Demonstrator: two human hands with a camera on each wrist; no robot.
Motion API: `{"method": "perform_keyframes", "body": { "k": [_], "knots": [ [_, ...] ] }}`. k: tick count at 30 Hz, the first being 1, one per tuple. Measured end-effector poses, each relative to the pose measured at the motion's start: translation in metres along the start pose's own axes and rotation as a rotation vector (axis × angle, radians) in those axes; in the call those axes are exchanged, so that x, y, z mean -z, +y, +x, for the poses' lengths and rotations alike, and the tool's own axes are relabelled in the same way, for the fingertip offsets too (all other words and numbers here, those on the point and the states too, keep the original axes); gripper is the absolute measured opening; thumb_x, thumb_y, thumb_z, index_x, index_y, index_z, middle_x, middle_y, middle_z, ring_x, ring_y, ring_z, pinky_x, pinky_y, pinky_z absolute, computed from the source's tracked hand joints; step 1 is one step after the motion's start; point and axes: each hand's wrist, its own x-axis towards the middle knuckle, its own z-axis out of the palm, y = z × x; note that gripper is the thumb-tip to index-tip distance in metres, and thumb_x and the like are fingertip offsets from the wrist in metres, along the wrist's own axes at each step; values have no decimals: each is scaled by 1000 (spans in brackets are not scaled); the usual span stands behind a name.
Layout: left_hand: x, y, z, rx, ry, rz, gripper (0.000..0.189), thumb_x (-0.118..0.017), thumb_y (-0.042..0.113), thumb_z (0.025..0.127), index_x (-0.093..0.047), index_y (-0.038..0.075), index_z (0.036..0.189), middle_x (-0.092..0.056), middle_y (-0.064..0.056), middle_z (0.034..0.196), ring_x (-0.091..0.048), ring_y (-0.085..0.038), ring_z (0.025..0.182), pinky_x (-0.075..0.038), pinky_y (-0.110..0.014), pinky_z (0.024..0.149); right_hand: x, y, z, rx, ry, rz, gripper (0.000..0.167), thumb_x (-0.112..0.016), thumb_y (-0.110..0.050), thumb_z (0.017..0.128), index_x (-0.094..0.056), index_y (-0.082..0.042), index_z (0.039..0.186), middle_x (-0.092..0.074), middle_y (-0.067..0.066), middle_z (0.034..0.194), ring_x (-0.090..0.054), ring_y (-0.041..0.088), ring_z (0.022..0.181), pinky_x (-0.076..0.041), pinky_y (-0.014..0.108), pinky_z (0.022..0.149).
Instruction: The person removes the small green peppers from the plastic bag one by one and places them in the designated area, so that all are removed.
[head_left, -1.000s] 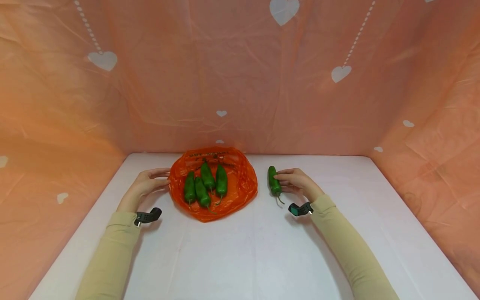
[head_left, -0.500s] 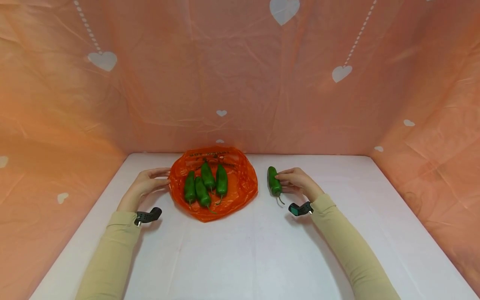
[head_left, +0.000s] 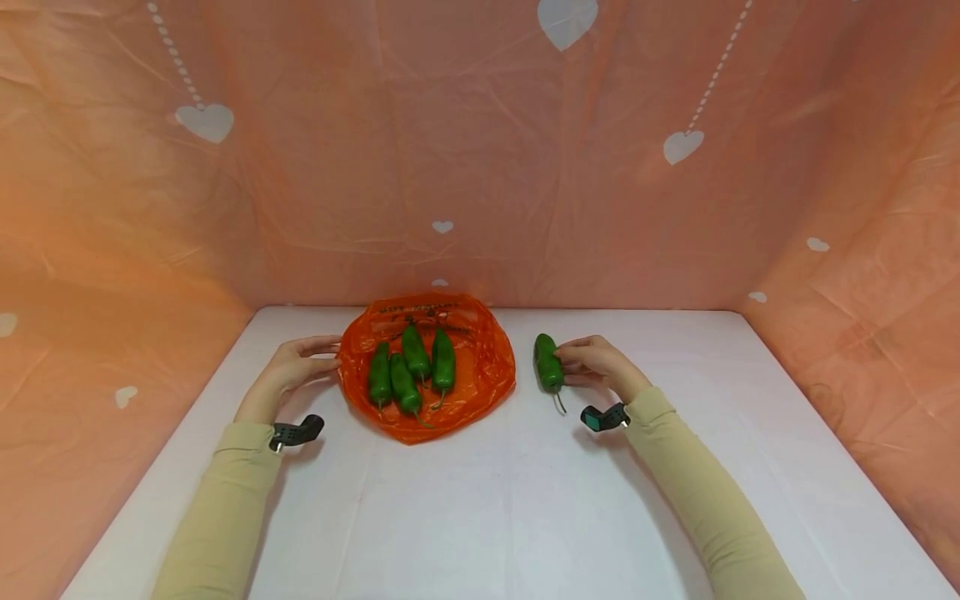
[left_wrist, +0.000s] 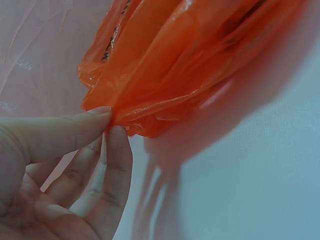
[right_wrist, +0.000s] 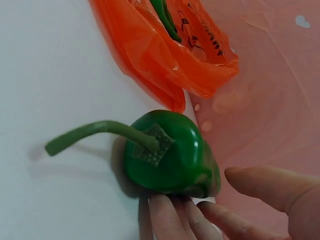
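An orange plastic bag [head_left: 483, 387] lies spread with its mouth up at the back of the table, holding several green peppers [head_left: 443, 362]. At its left edge, my left hand [head_left: 288, 371] pinches the rim between thumb and fingertip, as the left wrist view shows the bag [left_wrist: 150, 85] up close. One more green pepper [head_left: 548, 364] rests on the table to the right of the bag, its stem toward me. Beside it is my right hand [head_left: 598, 364]; in the right wrist view its fingers [right_wrist: 167, 215] touch the pepper's side while the thumb [right_wrist: 260, 182] stands apart from it.
The white tabletop [head_left: 435, 517] extends toward me. Orange sheeting [head_left: 480, 167] with white hearts hangs behind and along both sides. A black wrist camera [head_left: 297, 431] sits on the left sleeve and another camera [head_left: 603, 417] on the right.
My right hand has shifted slightly to the right, its thumb easing off the pepper, which has turned a little. The left hand and the bag stay where they were.
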Motion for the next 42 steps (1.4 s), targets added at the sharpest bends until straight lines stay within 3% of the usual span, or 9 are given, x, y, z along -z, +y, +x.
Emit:
{"method": "perform_keyframes", "body": {
  "k": [4,11,17,25,34,42],
  "knots": [
    [0,1,1,12,3,14,58,-64,7,92,-39,-4,143,-44,-29,136,-63,-7,90,-51,-35,91,4,0,-1,-4,17,4,34,-58,-14,94,-57,10,118,-67,17,103,-67,25,93,-54,39,86],
    [-1,1,2,27,4,-2,57,-64,7,91,-40,-2,143,-43,-29,138,-64,-13,95,-50,-36,92,12,-10,-7,-31,53,-77,45,-53,-18,98,-47,11,132,-58,25,123,-60,31,109,-50,39,94],
    [-1,1,2,39,8,17,57,-65,10,92,-41,-1,143,-44,-27,138,-62,-17,100,-49,-36,93,21,-22,-7,-20,42,-41,50,-50,-19,100,-39,12,138,-48,30,134,-50,37,122,-42,43,103],
    [-2,1,2,47,5,19,57,-65,11,92,-41,0,143,-44,-26,139,-60,-23,108,-49,-36,94,26,-35,-11,34,13,-6,51,-47,-17,102,-33,14,139,-42,33,137,-45,41,125,-39,46,104],
    [-1,2,1,41,-6,-33,56,-61,5,93,-38,-3,143,-41,-29,140,-63,-9,93,-48,-36,94,24,-47,-16,116,-22,24,46,-49,-17,101,-40,14,133,-44,31,135,-46,44,123,-43,46,101],
    [-2,1,-2,13,1,-71,56,-62,4,92,-38,-5,142,-42,-30,138,-64,-5,88,-50,-35,92,10,-61,-15,139,-80,20,45,-50,-19,100,-45,14,130,-47,30,133,-43,47,124,-41,49,102]
  ]
}}
